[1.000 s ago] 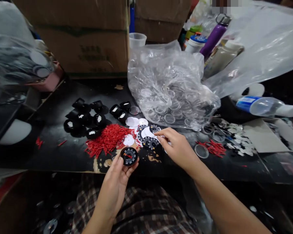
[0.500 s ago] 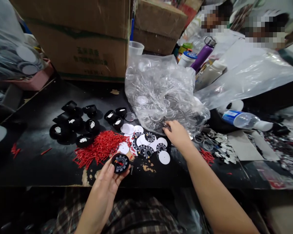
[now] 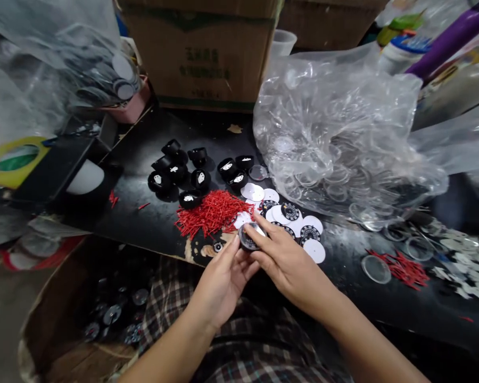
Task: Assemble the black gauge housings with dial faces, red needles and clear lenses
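Observation:
My left hand [image 3: 219, 284] is closed around a small round black dial gauge [image 3: 245, 242], thumb on its near rim. On the gauge's top, a shine like that of a clear cover shows; the fingers partly hide its face. My right hand [image 3: 289, 260] rests its fingertips on the gauge from above and the right side. Just beyond the hands lie white discs [image 3: 313, 251] and printed dial faces [image 3: 290, 211]. A heap of red pointers [image 3: 213, 213] is to the left, with several black cup-shaped housings [image 3: 200, 180] behind it.
A plastic bag of clear round covers [image 3: 343, 138] fills the back right. More red pointers [image 3: 407, 270] and a loose clear cover [image 3: 376, 269] lie at right. Behind stands a cardboard box [image 3: 207, 58]. Below the bench's left edge, a container [image 3: 43, 314] holds several gauges.
My right hand has come from the bag of clear covers to the gauge in my left hand. The gauge now has a shiny top. The view has swung left and closer.

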`<state>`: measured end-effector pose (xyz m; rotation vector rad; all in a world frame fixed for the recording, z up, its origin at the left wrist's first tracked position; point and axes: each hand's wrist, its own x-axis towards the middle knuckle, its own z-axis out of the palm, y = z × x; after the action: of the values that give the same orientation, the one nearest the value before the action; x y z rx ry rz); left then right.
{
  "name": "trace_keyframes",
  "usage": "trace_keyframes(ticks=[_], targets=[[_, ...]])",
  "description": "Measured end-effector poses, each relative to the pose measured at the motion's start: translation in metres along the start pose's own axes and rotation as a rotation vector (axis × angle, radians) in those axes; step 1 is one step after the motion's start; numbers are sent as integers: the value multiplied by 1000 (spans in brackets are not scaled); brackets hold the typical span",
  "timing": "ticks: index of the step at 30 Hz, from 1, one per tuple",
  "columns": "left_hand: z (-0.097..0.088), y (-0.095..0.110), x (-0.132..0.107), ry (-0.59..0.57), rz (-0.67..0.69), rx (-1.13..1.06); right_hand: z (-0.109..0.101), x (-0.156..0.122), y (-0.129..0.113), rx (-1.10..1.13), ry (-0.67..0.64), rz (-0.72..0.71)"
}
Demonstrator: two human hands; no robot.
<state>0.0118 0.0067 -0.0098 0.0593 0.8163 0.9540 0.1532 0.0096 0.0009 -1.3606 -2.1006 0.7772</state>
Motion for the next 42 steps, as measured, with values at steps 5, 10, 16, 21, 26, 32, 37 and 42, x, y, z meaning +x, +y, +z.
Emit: trace_keyframes(ticks=[5,10,16,21,26,32,37,42], targets=[[-4,2,-4,-78,105,132,-5,-6,-1,104,57,71],[-5,3,-6,-103,111,204,-9,-7,0,140,82,104],[-12,0,-8,-116,161,292,-12,-6,-4,198,93,141],[-12,-8,-12,-217,212,436,-10,6,-13,86,154,270],[-7,-10,-17,-236,214,530,-2,13,-17,-187,145,214],[-15,-6,-12,-195,142,485,1,13,-13,-36,145,271],[-18,1,-11,-228,-28,352,-5,13,-7,253,28,401],[-13,5,-14,-221,-104,282,-7,12,-5,311,15,401]])
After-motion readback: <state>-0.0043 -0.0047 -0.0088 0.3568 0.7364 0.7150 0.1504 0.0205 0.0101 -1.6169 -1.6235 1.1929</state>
